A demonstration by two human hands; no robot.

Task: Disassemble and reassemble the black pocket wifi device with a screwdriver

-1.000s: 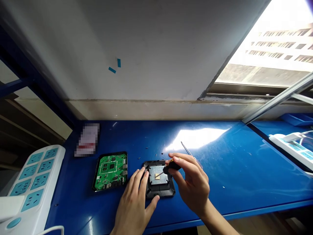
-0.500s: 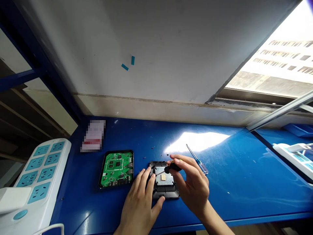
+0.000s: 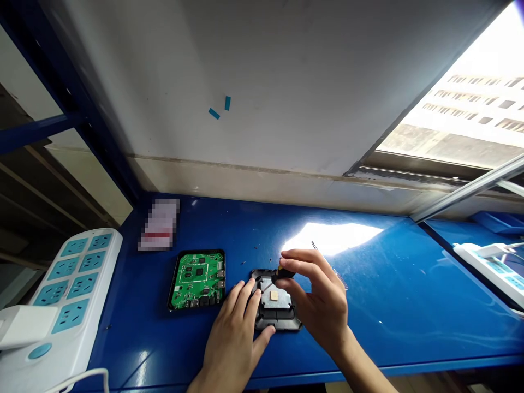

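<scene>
1 head cam, fwd & down over bench (image 3: pixel 388 284), L hand (image 3: pixel 237 334) & R hand (image 3: pixel 320 299) close, wall (image 3: pixel 286 82) farther.

The person's bare left hand (image 3: pixel 233 339) and bare right hand (image 3: pixel 322 299) have slender fingers (image 3: pixel 243 297); the right forearm (image 3: pixel 361 360) (cropped by the lower border) is likewise bare.

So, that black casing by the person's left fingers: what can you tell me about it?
The black casing is a squarish, plastic-looking shell with rounded corners. It lies flat, inner side up, on the blue table, right of the green circuit board. Inside sits a silvery, metallic-looking plate bearing a small tan square. The left hand rests its fingers on the casing's left side. A screwdriver in the right hand points down over it; whether the tip touches anything is unclear.
</scene>
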